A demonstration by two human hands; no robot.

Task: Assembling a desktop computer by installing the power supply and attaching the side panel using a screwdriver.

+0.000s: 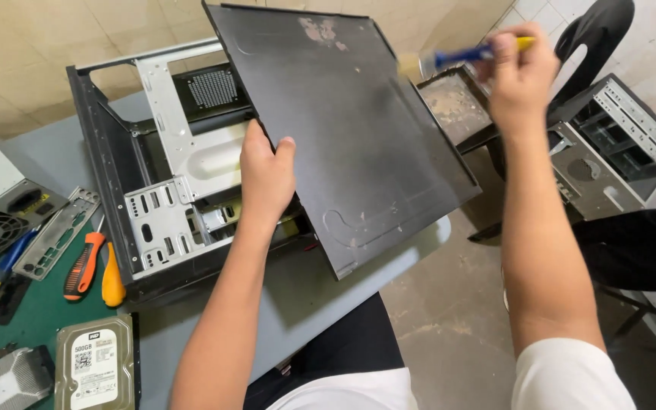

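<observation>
Here the left hand point(266, 171) pinches the black panel point(347, 129) by its edge, tilted above the case point(165, 175). At two o'clock, the right hand point(521, 72) is closed around a brush point(457, 57).

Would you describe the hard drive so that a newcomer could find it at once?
Start at the open computer case on the grey table, then look down to the green mat at its lower left. The hard drive lies flat there: a silver metal box with a white label, below the orange-handled screwdrivers.
</observation>
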